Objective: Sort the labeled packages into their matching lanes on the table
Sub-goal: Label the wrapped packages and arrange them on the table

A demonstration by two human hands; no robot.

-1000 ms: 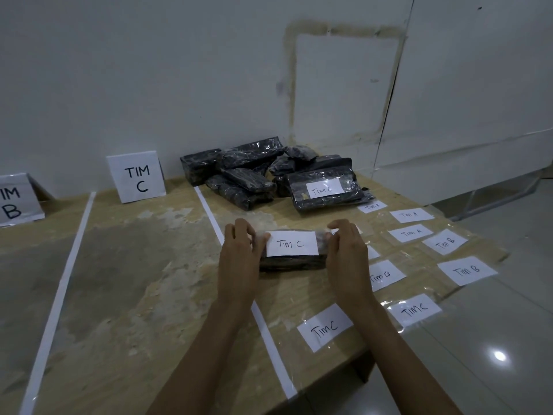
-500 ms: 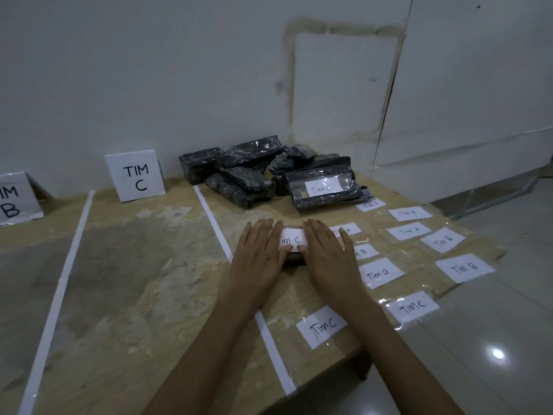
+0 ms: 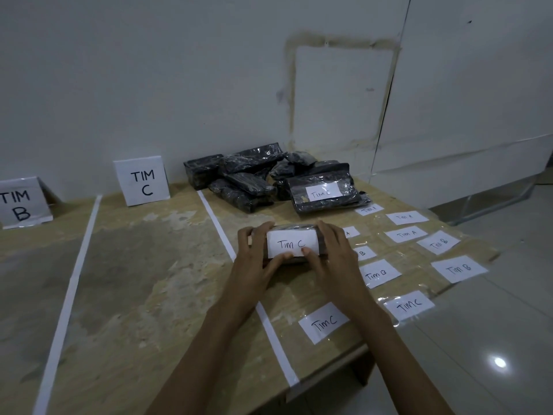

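Left hand (image 3: 254, 260) and right hand (image 3: 336, 256): each grip clamped on one end of the Tim C package (image 3: 299, 227), thumbs steadying its label (image 3: 291, 243) (probably for carrying); package at the bench (image 3: 149, 280), just right of the white tape line (image 3: 222, 233).

The black plastic-wrapped package (image 3: 299, 227) shows only its far top edge and its white "Tim C" label. Both its ends are covered by the left hand (image 3: 254, 259) and the right hand (image 3: 335, 256). Behind the right hand, a small white paper slip (image 3: 348, 233) shows only an "A", and a second white slip (image 3: 362, 253), nearer, shows only a "B". The white standing card (image 3: 22, 202) marked "TIM B" is cut by the left edge. On the far white slip (image 3: 369, 209) beside the heap of black wrapped packages (image 3: 248, 181), the last letter is too faint to read.
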